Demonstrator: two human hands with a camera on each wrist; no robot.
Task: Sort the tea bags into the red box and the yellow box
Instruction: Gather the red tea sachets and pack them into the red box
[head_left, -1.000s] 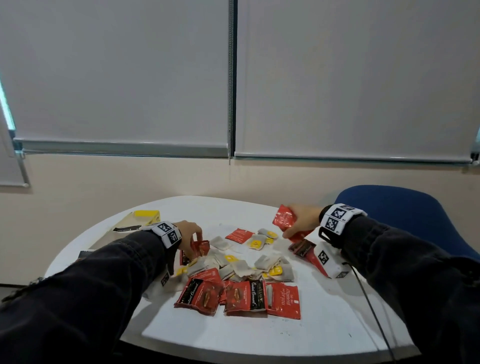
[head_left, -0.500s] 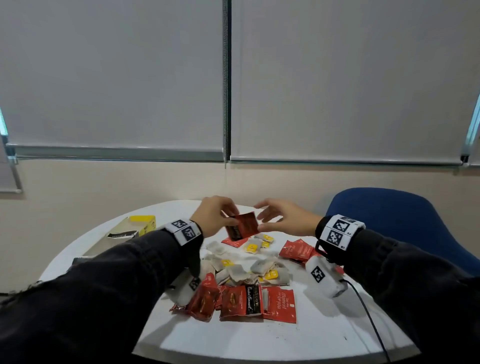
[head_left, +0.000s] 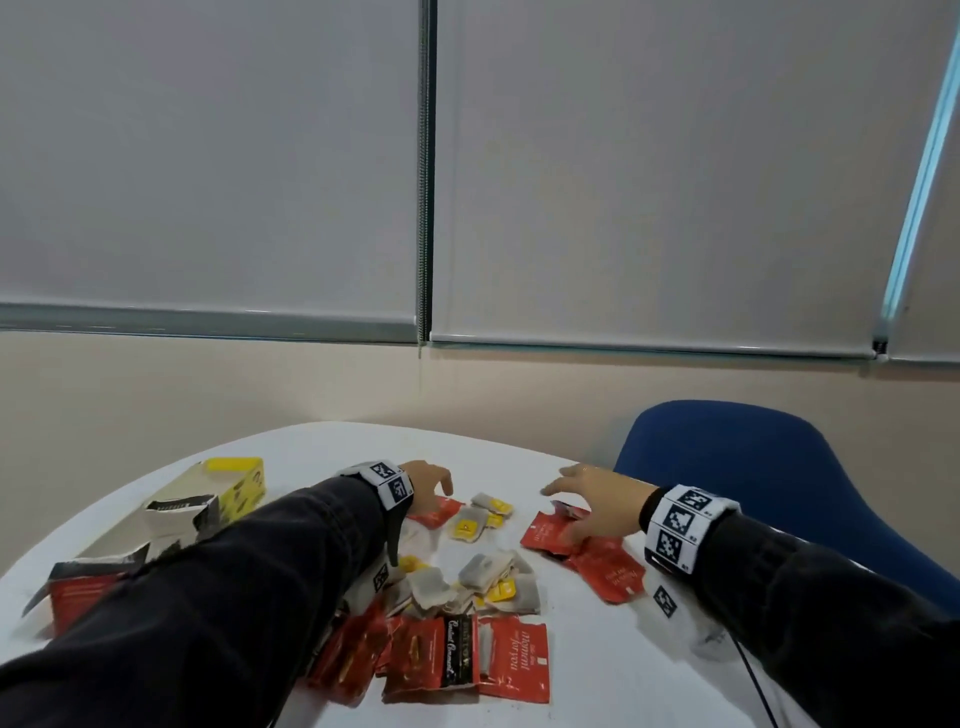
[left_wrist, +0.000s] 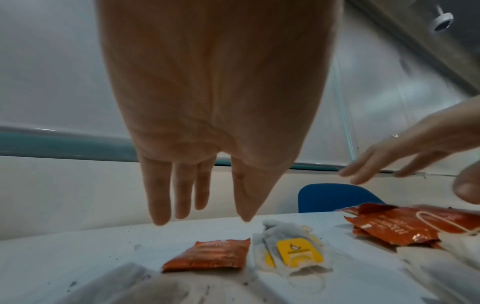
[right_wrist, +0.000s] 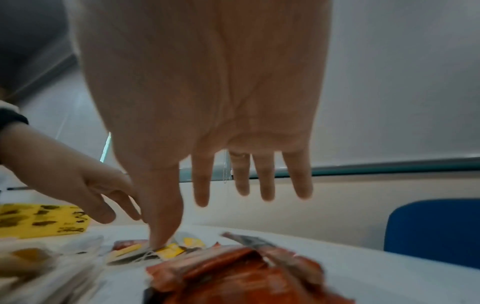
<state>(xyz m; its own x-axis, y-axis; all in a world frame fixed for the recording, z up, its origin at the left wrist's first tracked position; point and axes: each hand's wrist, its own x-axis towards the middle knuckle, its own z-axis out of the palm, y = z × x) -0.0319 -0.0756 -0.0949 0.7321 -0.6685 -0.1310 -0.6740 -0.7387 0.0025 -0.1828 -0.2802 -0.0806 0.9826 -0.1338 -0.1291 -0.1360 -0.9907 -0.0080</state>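
Red sachets and paper tea bags with yellow tags lie scattered on the white round table. My left hand hovers with straight fingers just above a single red sachet, empty; in the left wrist view the left hand hangs over that red sachet. My right hand is spread open over a small pile of red sachets, holding nothing; the right hand shows its thumb down by a yellow tag. The yellow box stands at the far left. The red box lies half hidden behind my left sleeve.
More red sachets lie in a row near the table's front edge, with a heap of tea bags behind them. A blue chair stands at the right, close to the table. A wall with window blinds is behind.
Half a second ago my left hand held a red sachet up between both hands. Now both hands are down near the table, open and empty.
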